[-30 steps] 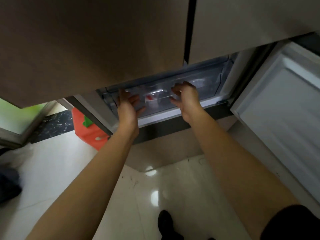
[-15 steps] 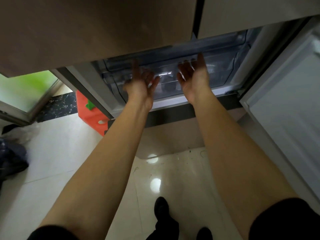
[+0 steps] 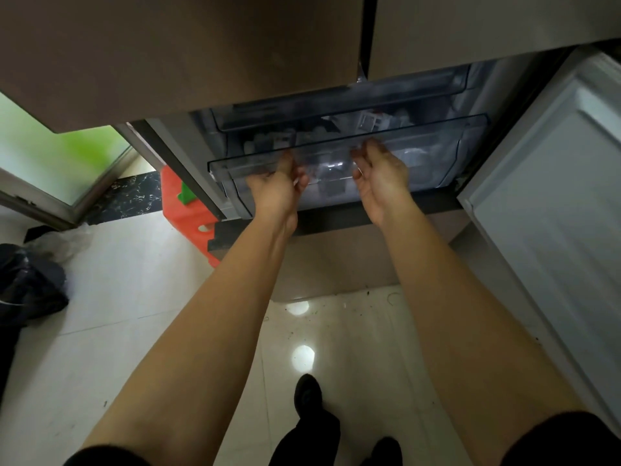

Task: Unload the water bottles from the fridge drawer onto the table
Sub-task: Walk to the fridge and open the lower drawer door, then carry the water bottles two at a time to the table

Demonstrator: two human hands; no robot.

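**A:** What sits left of the fridge drawer [image 3: 430,129]?

**B:** An orange stool [image 3: 188,210] stands on the floor, just beside the drawer's left corner. Farther left of the drawer lies a black bag [image 3: 30,287].

**A:** And the drawer itself?

**B:** It is clear plastic and juts out of the fridge, below the closed brown doors. The left hand [image 3: 275,190] is at the left part of the drawer's front, palm up. Its fingers curl up under the front lip, so that grip holds the drawer.

**A:** Where are the water bottles [image 3: 331,171]?

**B:** They are inside the drawer, behind its front wall. They show between the two hands as pale, blurred shapes, and I cannot count them.

**A:** The other hand?

**B:** The right hand [image 3: 379,179] is at the middle of the drawer's front, palm turned toward the left hand. Its fingers are bent, with the tips hooked at the lip. That grip holds the drawer too.

**A:** And right of the drawer?

**B:** The open fridge door [image 3: 554,230] is just beside the drawer's right end, its white inner face toward the camera.
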